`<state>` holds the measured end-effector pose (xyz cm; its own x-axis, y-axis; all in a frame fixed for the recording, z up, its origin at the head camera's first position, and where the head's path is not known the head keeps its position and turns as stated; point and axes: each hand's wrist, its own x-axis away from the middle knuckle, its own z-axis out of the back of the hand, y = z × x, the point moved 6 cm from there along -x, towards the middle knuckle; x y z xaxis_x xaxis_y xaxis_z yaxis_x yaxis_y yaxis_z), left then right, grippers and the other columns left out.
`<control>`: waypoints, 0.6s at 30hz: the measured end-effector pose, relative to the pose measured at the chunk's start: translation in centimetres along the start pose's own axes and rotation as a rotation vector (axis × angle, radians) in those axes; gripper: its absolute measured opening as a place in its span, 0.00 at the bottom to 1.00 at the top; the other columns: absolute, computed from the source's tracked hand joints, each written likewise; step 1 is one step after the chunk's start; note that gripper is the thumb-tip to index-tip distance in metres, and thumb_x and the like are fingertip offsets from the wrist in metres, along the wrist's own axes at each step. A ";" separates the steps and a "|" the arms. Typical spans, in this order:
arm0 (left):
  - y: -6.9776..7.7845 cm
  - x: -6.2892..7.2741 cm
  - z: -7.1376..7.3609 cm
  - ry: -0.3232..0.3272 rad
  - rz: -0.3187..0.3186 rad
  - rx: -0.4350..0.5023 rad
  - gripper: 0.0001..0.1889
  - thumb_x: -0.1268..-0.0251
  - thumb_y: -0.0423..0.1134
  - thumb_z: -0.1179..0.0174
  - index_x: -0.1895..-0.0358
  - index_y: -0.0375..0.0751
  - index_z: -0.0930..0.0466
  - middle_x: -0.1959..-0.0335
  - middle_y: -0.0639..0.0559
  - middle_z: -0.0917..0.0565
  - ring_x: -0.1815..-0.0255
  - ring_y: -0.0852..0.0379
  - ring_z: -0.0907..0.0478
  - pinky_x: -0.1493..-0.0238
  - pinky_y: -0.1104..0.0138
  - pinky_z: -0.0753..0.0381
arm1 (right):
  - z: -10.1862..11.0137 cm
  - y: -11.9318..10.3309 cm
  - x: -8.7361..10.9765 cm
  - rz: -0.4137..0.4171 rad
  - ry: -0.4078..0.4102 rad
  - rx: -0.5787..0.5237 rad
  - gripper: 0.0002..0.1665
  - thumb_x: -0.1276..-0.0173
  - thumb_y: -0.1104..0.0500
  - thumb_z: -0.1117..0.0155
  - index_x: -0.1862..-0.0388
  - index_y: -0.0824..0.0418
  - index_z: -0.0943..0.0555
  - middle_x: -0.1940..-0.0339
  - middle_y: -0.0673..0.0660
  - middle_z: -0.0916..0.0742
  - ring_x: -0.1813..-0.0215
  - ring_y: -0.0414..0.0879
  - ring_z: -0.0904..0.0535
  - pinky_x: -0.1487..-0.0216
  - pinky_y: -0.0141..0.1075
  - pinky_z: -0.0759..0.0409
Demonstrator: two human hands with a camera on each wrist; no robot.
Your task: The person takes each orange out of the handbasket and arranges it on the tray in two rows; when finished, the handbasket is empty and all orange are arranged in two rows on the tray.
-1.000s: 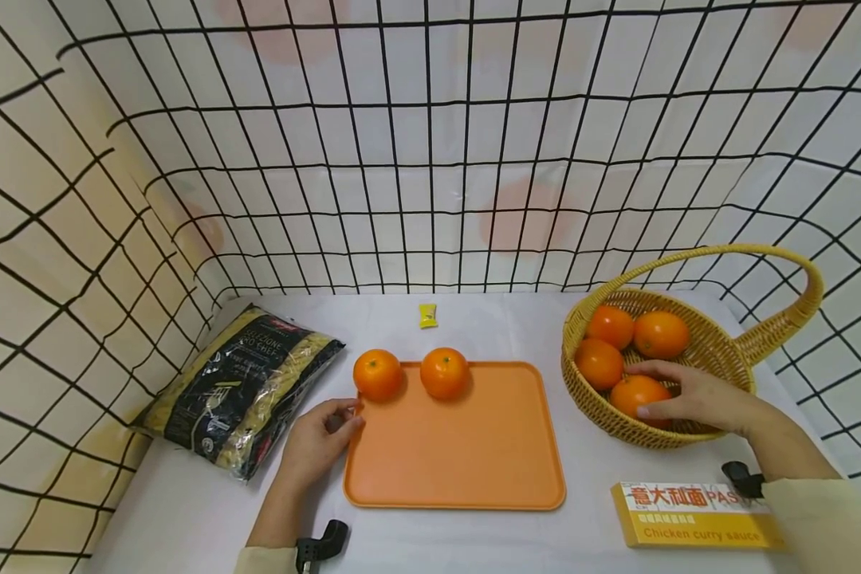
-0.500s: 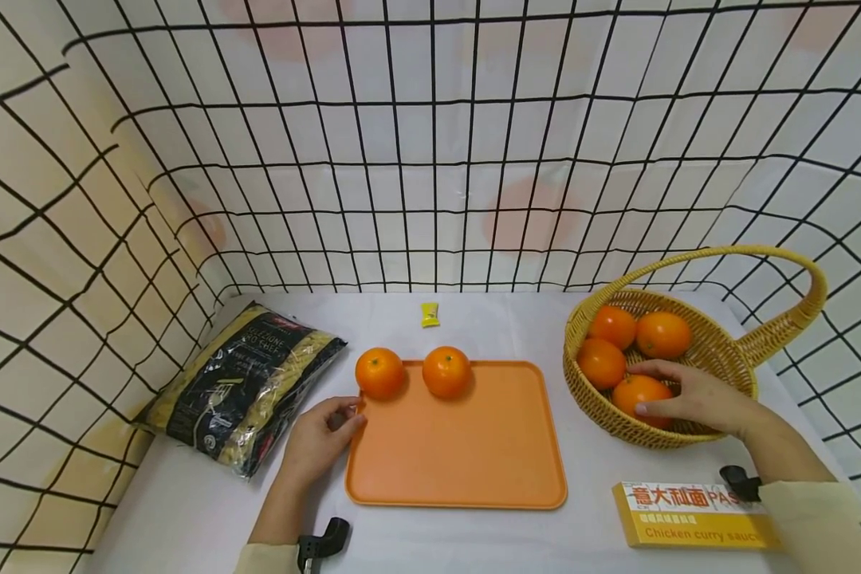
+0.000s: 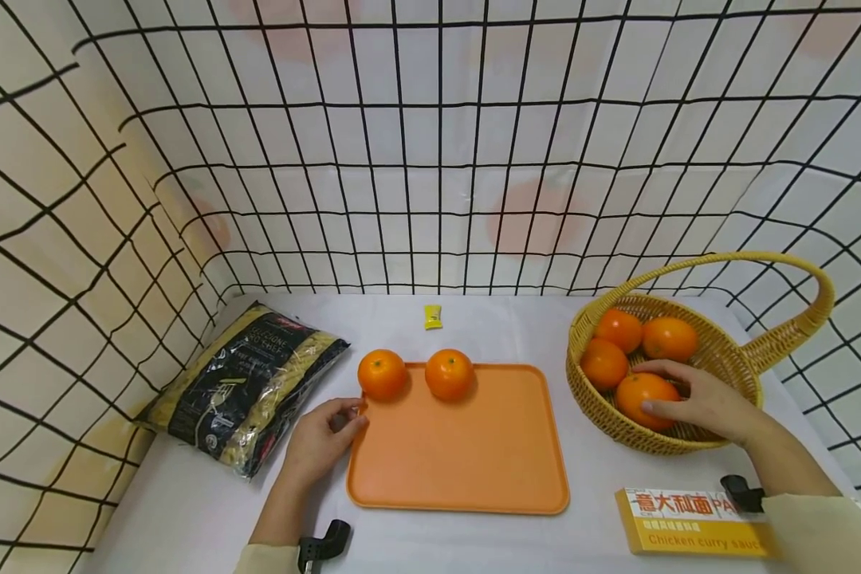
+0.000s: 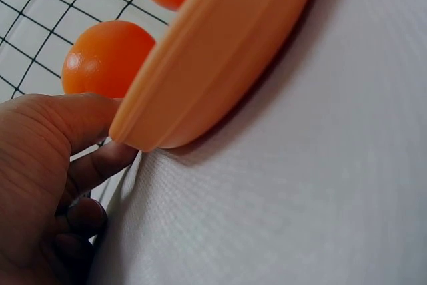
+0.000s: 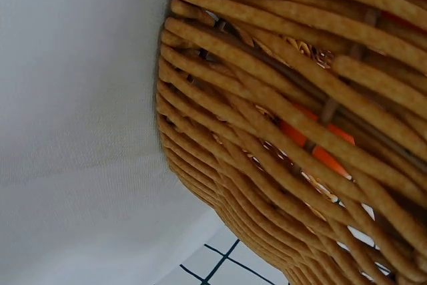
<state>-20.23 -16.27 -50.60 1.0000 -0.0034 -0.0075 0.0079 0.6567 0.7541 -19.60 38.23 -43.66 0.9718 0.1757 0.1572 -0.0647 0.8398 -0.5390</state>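
At the left edge of an orange tray [image 3: 459, 454], my left hand [image 3: 319, 438] pinches the rim. In the left wrist view, the thumb lies on the rim and a finger sits beneath it. Two oranges [image 3: 383, 375] [image 3: 450, 375] rest along the tray's far side. My right hand [image 3: 706, 402] reaches into a wicker basket [image 3: 749, 355] and grips the nearest orange [image 3: 646, 400] between thumb and fingers. Three other oranges [image 3: 670, 339] lie behind it. The right wrist view is filled by the basket's woven wall [image 5: 280, 111], which hides the hand there.
A pasta bag [image 3: 244, 391] lies left of the tray. One small yellow packet [image 3: 433, 316] sits behind it. A Chicken curry sauce pasta box [image 3: 692, 522] lies below the basket, partly under the right forearm. Black wire mesh [image 3: 438, 167] walls the back and sides.
The head view has shifted slightly, so everything sits a little further right in it. Both hands keep their holds on the tray rim and the basket orange.
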 end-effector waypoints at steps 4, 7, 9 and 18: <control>0.0 0.0 -0.1 -0.005 0.001 -0.005 0.13 0.36 0.43 0.29 0.50 0.52 0.13 0.64 0.57 0.16 0.65 0.60 0.28 0.62 0.69 0.30 | 0.3 0.2 0.2 0.011 0.039 -0.029 0.36 0.34 0.44 0.30 0.30 0.55 0.27 0.37 0.70 0.20 0.44 0.60 0.22 0.50 0.50 0.22; 0.1 0.0 0.0 -0.006 0.001 -0.012 0.13 0.36 0.44 0.29 0.49 0.52 0.13 0.64 0.57 0.16 0.65 0.60 0.28 0.62 0.69 0.30 | 0.4 0.2 0.2 0.015 0.053 -0.047 0.35 0.33 0.45 0.31 0.30 0.54 0.27 0.36 0.69 0.20 0.44 0.58 0.23 0.51 0.48 0.23; 0.2 -0.1 0.1 -0.009 -0.001 -0.017 0.13 0.36 0.44 0.29 0.49 0.52 0.13 0.64 0.57 0.16 0.65 0.60 0.28 0.62 0.69 0.30 | 0.5 0.3 0.3 0.009 0.057 -0.058 0.35 0.33 0.45 0.31 0.30 0.54 0.27 0.37 0.69 0.20 0.44 0.57 0.24 0.51 0.47 0.24; 0.2 0.0 0.0 -0.016 0.003 -0.002 0.13 0.36 0.44 0.30 0.49 0.51 0.13 0.63 0.57 0.16 0.65 0.60 0.28 0.62 0.68 0.30 | 1.0 0.3 0.8 -0.026 0.094 -0.118 0.39 0.30 0.46 0.33 0.26 0.57 0.33 0.32 0.72 0.26 0.40 0.65 0.26 0.49 0.49 0.24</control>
<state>-20.21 -16.16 -50.40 0.9999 -0.0137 0.0049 0.0054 0.6586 0.7525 -19.11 39.15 -42.90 0.9902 0.1010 0.0967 -0.0177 0.7765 -0.6298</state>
